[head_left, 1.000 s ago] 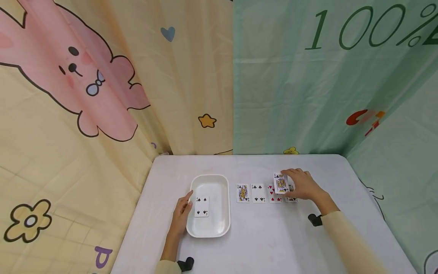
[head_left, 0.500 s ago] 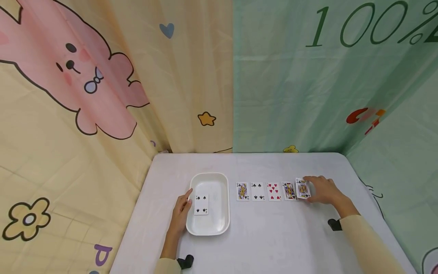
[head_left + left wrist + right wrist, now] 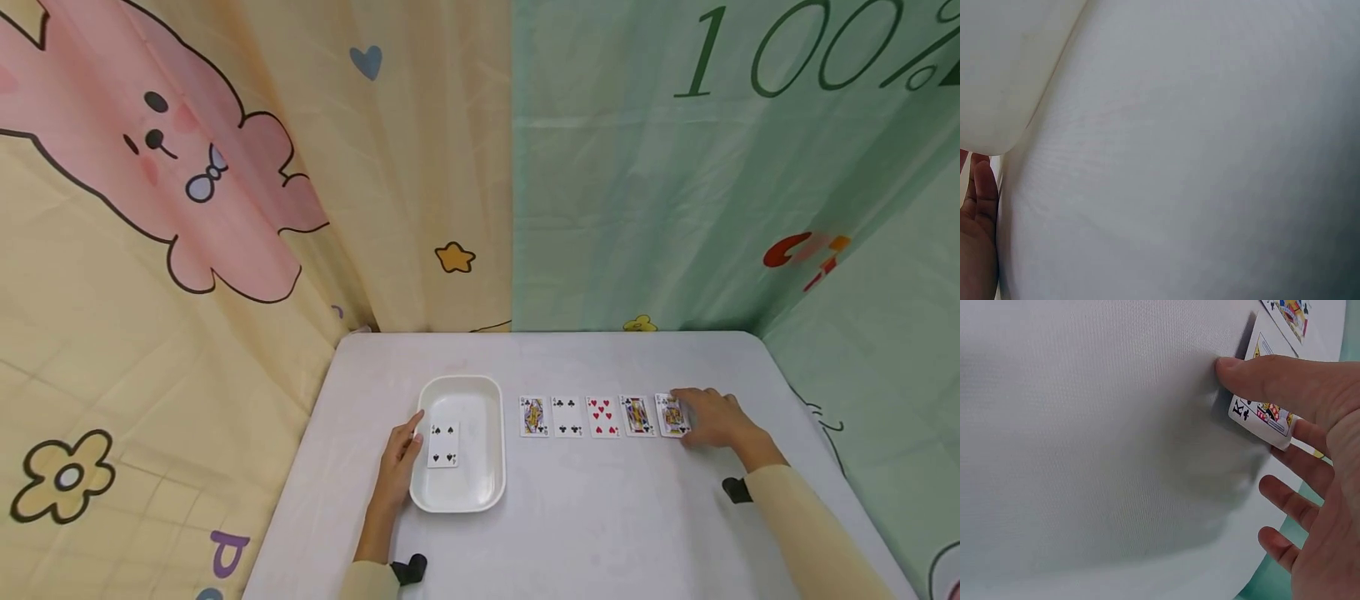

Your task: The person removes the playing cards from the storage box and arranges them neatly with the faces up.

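In the head view my right hand (image 3: 718, 423) pinches a king of clubs card (image 3: 672, 415) at the right end of a row of face-up playing cards. The right wrist view shows the thumb on one edge of this king (image 3: 1263, 419) and the fingers on the other, with the card slightly tilted off the cloth. To its left lie a face card (image 3: 637, 416), a hearts card (image 3: 603, 417), a clubs card (image 3: 567, 417) and another face card (image 3: 534, 417). My left hand (image 3: 397, 463) rests with fairly straight fingers against the left side of a white tray (image 3: 480, 492).
Inside the tray, toward its left side, lies a spades card (image 3: 443, 446). White cloth covers the table (image 3: 585, 517). Patterned curtains (image 3: 622, 208) hang right behind and beside the table.
My right hand has carried the king of clubs rightward from above the hearts card and lowered it at the row's right end, uncovering the cards beneath. The left hand stays at the tray.
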A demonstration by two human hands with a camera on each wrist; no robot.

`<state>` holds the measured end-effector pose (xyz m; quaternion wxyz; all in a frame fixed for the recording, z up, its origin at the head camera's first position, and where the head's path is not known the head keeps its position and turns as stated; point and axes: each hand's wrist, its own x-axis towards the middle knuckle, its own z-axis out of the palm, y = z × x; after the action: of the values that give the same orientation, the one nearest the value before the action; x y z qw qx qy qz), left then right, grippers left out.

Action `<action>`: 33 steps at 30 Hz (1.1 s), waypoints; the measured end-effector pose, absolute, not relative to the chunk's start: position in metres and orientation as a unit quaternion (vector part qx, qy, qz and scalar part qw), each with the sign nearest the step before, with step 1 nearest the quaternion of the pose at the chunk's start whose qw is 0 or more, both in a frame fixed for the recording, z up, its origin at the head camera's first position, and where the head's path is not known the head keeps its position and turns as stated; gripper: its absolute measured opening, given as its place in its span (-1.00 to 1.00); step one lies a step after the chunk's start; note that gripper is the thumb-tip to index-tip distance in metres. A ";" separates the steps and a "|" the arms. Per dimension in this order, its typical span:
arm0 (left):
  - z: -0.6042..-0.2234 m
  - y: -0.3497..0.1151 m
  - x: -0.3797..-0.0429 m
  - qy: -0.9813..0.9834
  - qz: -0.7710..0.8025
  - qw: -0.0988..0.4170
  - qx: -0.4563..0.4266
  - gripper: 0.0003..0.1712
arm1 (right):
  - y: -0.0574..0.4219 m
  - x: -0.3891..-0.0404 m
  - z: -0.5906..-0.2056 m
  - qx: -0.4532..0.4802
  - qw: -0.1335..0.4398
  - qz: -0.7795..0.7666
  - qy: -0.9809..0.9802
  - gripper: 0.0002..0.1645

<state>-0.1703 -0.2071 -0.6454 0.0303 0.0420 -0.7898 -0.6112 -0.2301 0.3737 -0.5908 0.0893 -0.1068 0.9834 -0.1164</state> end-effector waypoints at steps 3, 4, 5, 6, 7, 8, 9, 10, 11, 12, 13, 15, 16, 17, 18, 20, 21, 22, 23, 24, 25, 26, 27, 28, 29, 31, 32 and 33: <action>-0.646 -0.206 -0.171 -0.791 -0.610 0.037 0.038 -0.51 | 0.375 -0.235 -0.594 -0.106 0.091 -0.110 0.984 0.05; -0.646 -0.206 -0.171 -0.791 -0.610 0.040 0.036 -0.51 | 0.375 -0.236 -0.595 -0.106 0.091 -0.108 0.984 0.05; -0.646 -0.206 -0.171 -0.791 -0.609 0.043 0.033 -0.51 | 0.375 -0.236 -0.595 -0.105 0.092 -0.105 0.985 0.05; -0.646 -0.206 -0.171 -0.791 -0.609 0.043 0.032 -0.51 | 0.375 -0.237 -0.595 -0.104 0.094 -0.104 0.985 0.05; -0.646 -0.206 -0.171 -0.791 -0.609 0.043 0.031 -0.50 | 0.374 -0.238 -0.596 -0.103 0.096 -0.105 0.985 0.05; -0.646 -0.206 -0.171 -0.790 -0.610 0.042 0.032 -0.50 | 0.374 -0.238 -0.596 -0.102 0.099 -0.105 0.984 0.06; -0.647 -0.206 -0.171 -0.790 -0.611 0.040 0.033 -0.51 | 0.373 -0.239 -0.596 -0.099 0.101 -0.106 0.984 0.06; -0.647 -0.205 -0.171 -0.789 -0.612 0.037 0.035 -0.51 | 0.373 -0.239 -0.597 -0.097 0.104 -0.105 0.984 0.06; -0.647 -0.205 -0.171 -0.788 -0.614 0.034 0.038 -0.51 | 0.372 -0.238 -0.597 -0.096 0.106 -0.105 0.984 0.06; -0.647 -0.205 -0.171 -0.787 -0.614 0.031 0.040 -0.51 | 0.372 -0.238 -0.597 -0.095 0.107 -0.106 0.984 0.06; -0.647 -0.204 -0.171 -0.788 -0.614 0.030 0.041 -0.51 | 0.372 -0.238 -0.598 -0.094 0.108 -0.106 0.984 0.06; -0.646 -0.204 -0.171 -0.788 -0.614 0.029 0.042 -0.52 | 0.372 -0.238 -0.598 -0.092 0.109 -0.104 0.984 0.05; -0.646 -0.204 -0.170 -0.788 -0.613 0.030 0.042 -0.51 | 0.372 -0.237 -0.597 -0.091 0.109 -0.104 0.984 0.05; -0.645 -0.203 -0.170 -0.789 -0.612 0.032 0.040 -0.51 | 0.372 -0.237 -0.597 -0.091 0.110 -0.105 0.984 0.05; -0.645 -0.203 -0.170 -0.790 -0.611 0.035 0.039 -0.51 | 0.372 -0.237 -0.597 -0.091 0.111 -0.107 0.984 0.05; -0.646 -0.203 -0.169 -0.791 -0.609 0.038 0.037 -0.51 | 0.372 -0.236 -0.595 -0.089 0.115 -0.109 0.983 0.05; -0.646 -0.203 -0.169 -0.791 -0.609 0.039 0.037 -0.51 | 0.371 -0.236 -0.595 -0.089 0.118 -0.111 0.983 0.06; -0.646 -0.203 -0.169 -0.791 -0.609 0.039 0.038 -0.51 | 0.371 -0.235 -0.593 -0.088 0.122 -0.114 0.982 0.07; -0.646 -0.203 -0.169 -0.790 -0.610 0.038 0.039 -0.51 | 0.371 -0.235 -0.593 -0.087 0.127 -0.118 0.981 0.08; -0.647 -0.203 -0.169 -0.790 -0.611 0.035 0.040 -0.51 | 0.370 -0.235 -0.591 -0.086 0.130 -0.121 0.980 0.09; -0.647 -0.204 -0.169 -0.790 -0.611 0.033 0.042 -0.51 | 0.369 -0.234 -0.590 -0.086 0.132 -0.123 0.980 0.10; -0.647 -0.204 -0.170 -0.790 -0.611 0.030 0.045 -0.50 | 0.369 -0.234 -0.589 -0.088 0.132 -0.126 0.979 0.11; -0.646 -0.204 -0.170 -0.790 -0.611 0.027 0.044 -0.50 | 0.368 -0.234 -0.587 -0.089 0.130 -0.129 0.979 0.12; -0.645 -0.204 -0.170 -0.789 -0.612 0.024 0.045 -0.50 | 0.367 -0.234 -0.586 -0.091 0.127 -0.131 0.979 0.12; -0.643 -0.204 -0.170 -0.789 -0.612 0.020 0.046 -0.49 | 0.365 -0.235 -0.584 -0.094 0.120 -0.133 0.979 0.11; -0.636 -0.204 -0.168 -0.789 -0.612 0.017 0.045 -0.49 | 0.361 -0.236 -0.580 -0.102 0.101 -0.139 0.980 0.08; -0.631 -0.203 -0.167 -0.788 -0.614 0.015 0.043 -0.49 | 0.357 -0.237 -0.577 -0.106 0.090 -0.145 0.979 0.06; -0.626 -0.203 -0.166 -0.788 -0.614 0.013 0.042 -0.49 | 0.354 -0.238 -0.575 -0.111 0.081 -0.150 0.979 0.03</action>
<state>-0.1662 -0.2031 -0.6258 0.0125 0.0420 -0.7880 -0.6141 -0.2377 0.3537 -0.5748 0.0810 -0.1108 0.9792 -0.1495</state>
